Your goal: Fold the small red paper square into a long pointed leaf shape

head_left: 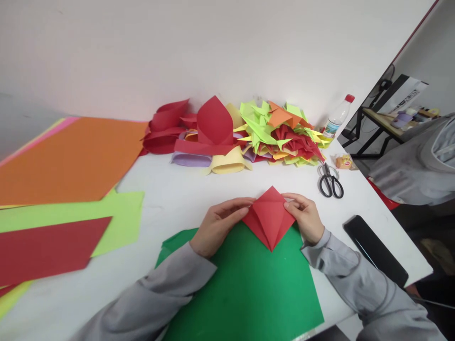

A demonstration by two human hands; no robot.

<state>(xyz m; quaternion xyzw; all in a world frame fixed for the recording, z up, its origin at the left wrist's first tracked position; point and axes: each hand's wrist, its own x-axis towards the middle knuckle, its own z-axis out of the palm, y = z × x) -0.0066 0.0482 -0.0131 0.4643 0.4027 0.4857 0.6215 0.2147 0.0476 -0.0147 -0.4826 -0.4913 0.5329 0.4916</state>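
Head view: pinching folded red paper (272, 215) by left side with left hand (218, 225), right side with right hand (306, 218), over far edge of green sheet (249, 289) on tabletop (170, 199). Near right hand: scissors (329, 179), black phone (375, 249).

left fingers (237, 217) and right fingers (291, 210) pinch, forearms (152, 291) angled inward.

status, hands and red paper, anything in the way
Left hand, right hand pinching red paper at opposite sides. Folded, partly over green sheet. Nothing blocking; scissors apart.
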